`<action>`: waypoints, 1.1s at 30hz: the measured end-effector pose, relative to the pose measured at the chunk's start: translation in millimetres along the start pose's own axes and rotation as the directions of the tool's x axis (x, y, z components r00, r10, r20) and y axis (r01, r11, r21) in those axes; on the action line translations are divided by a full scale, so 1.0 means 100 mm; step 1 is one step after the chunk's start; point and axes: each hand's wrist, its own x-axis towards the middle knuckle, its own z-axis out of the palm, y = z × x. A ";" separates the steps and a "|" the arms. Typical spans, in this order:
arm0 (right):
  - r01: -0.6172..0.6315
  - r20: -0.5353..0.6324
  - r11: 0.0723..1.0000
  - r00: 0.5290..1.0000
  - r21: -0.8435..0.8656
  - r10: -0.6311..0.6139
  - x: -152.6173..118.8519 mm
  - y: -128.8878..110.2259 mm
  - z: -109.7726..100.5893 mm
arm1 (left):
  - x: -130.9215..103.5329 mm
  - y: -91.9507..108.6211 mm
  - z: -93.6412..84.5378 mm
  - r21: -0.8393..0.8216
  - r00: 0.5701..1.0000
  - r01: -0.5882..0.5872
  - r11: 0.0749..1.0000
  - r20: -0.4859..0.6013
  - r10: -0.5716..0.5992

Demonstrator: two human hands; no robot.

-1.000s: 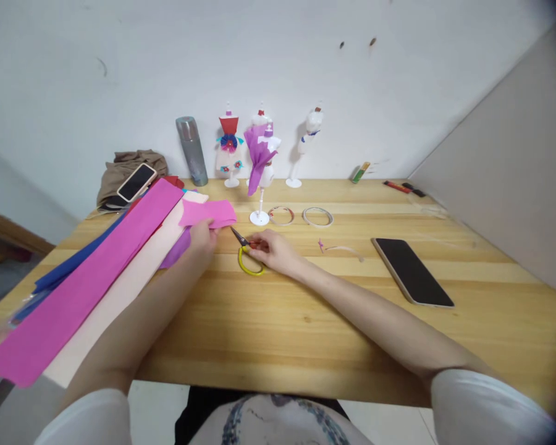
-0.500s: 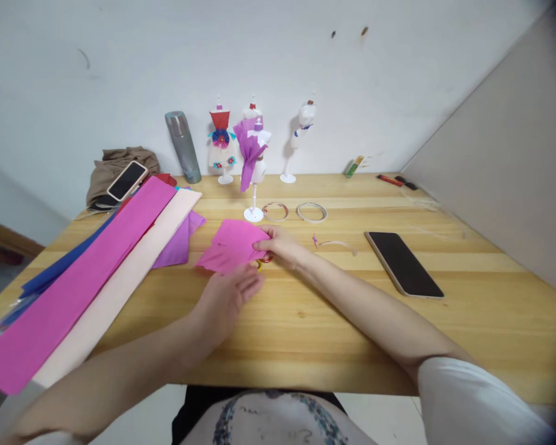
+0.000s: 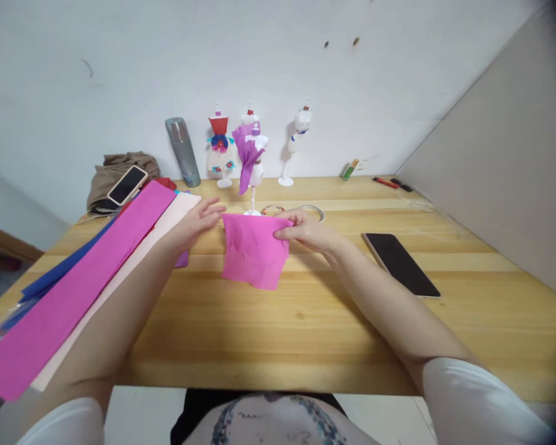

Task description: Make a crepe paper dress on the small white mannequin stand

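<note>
My right hand [image 3: 301, 228] pinches the upper right corner of a square piece of pink crepe paper [image 3: 254, 253], which hangs spread out above the table. At its upper left corner is my left hand [image 3: 199, 222], open, with fingers stretched toward the paper's edge. Just behind the paper stands a small white mannequin [image 3: 256, 157] on a stand, a purple crepe paper piece [image 3: 248, 154] draped down one side. The paper hides part of the stand's base and whatever lies behind it.
Long pink [image 3: 88, 284] and pale strips, with blue ones, lie at the left. Other small mannequins [image 3: 219, 148] and a grey flask [image 3: 183, 151] stand by the wall. A dark tablet or phone [image 3: 401, 264] lies right. A ring-shaped roll [image 3: 315, 210] sits behind my right hand.
The pink paper has been lifted and turned to hang flat in my right hand. My left hand has moved up and left, to the paper's upper left corner.
</note>
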 end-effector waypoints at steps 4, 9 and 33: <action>-0.028 -0.007 0.999 1.000 0.044 0.029 -0.01 -0.03 -0.07 | 0.06 -0.11 0.15 0.022 0.978 0.109 0.994 0.177 -0.111; -0.044 -0.094 0.996 0.994 0.080 0.052 0.00 0.00 -0.12 | 0.05 -0.16 0.25 0.018 0.995 0.006 1.000 0.098 -0.008; 0.044 -0.348 0.999 0.937 0.007 -0.039 0.04 0.06 -0.06 | -0.02 -0.07 0.22 0.300 0.987 -0.144 0.943 -0.026 0.159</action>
